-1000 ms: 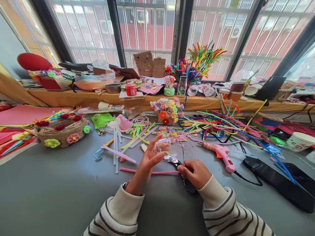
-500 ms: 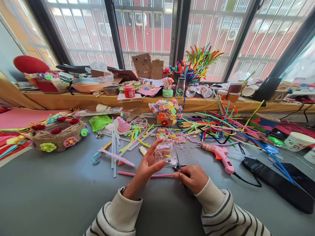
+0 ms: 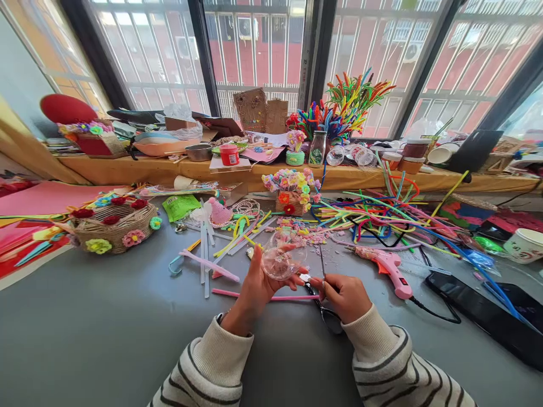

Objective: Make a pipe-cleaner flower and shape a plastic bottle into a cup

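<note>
In the head view my left hand (image 3: 261,282) holds a clear plastic cup (image 3: 280,261), with its fingers behind and under it. One round end of the cup faces me. To its right, my right hand (image 3: 345,297) is closed on a pair of scissors (image 3: 322,261). One thin blade points up and away, and a black handle loop (image 3: 331,320) shows below the fingers. The blades stand apart and beside the cup; I cannot tell whether they touch it. Beneath both hands a pink pipe cleaner (image 3: 292,298) lies across the grey table (image 3: 127,328).
A pink glue gun (image 3: 390,268) and a black phone (image 3: 479,314) lie to the right. Loose pipe cleaners (image 3: 382,220) are heaped behind. On the left stands a woven basket with flowers (image 3: 114,232); clear glue sticks (image 3: 205,249) lie nearer the middle.
The cup has turned in my left hand from side-on to end-on. My left fingers have moved under it. The scissors have swung, so more of the black handle shows.
</note>
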The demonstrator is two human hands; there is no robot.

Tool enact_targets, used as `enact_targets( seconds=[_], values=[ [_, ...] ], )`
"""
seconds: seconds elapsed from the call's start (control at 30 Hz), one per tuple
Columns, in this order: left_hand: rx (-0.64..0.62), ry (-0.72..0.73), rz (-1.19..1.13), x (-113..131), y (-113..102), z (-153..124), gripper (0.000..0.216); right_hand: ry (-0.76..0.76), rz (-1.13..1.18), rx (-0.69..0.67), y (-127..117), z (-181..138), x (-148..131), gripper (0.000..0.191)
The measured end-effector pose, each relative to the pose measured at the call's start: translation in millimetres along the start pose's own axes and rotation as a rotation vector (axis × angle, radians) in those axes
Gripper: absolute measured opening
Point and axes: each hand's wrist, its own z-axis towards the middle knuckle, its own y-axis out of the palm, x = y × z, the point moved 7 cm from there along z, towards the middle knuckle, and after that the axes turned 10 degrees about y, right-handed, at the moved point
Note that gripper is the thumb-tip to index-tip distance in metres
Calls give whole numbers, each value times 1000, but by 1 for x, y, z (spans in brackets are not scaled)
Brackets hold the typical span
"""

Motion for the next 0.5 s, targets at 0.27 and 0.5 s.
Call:
enact_targets(
  seconds=[0.27, 0.5],
  values=[
    [160, 184, 116, 11, -8, -2, 50, 43, 43, 78, -7, -1, 3, 42],
    [180, 230, 213, 15, -10, -3, 52, -36, 304, -6, -8, -7, -15, 39]
  ],
)
